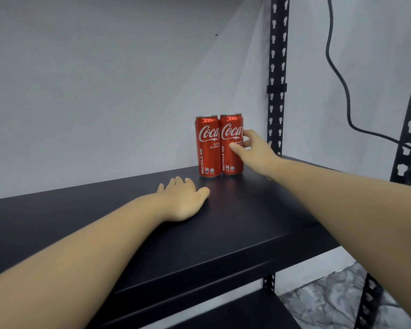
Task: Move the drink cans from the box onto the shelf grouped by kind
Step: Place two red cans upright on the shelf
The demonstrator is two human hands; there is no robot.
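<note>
Your right hand (252, 150) is curled around the right-hand Coca-Cola can (231, 144), thumb on the front of the label and fingers reaching round the far side, so you are gripping it as it stands on the black shelf (235, 222). The left-hand Coca-Cola can (208, 146) stands upright just beside it, the two touching or very nearly so, both toward the back of the shelf near the grey wall (105, 91) and the right rear upright (277, 74). Your left hand (184, 201) lies flat and relaxed on the shelf in front of the cans, holding nothing.

The step looks like settling this second red can next to its match. Do it by making sure the base sits fully flat before you let go, then open thumb and fingers together and draw the hand straight back to the right, so nothing drags the can sideways into its neighbour. These slim cans are tall for their footprint and likely tip with a small nudge. Keep the pair tight against each other and leave the open shelf to the left free for the other kinds. Mind your left forearm as you pull away. The box is not in view.
</note>
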